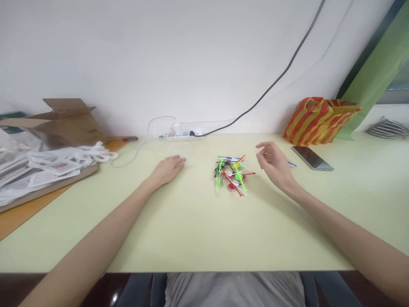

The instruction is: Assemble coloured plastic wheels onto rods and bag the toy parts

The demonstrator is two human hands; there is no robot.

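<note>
My left hand lies palm down with fingers stretched out. Its fingertips are beside a faint, see-through piece of plastic, and whether they touch it I cannot tell. To the right sits a tangled heap of small plastic pieces with arrow-tipped arms, like toy clock hands, in green, red, black, white, blue and yellow. My right hand is just right of this heap, its fingers loosely bent and the thumb apart, with nothing visible between them. A small blue piece shows behind the right hand, partly hidden by it.
A phone and a red-and-yellow striped bag stand right. A power strip with a black cable lies along the wall. At left are a cardboard box, white plastic packaging and a screwdriver-like tool.
</note>
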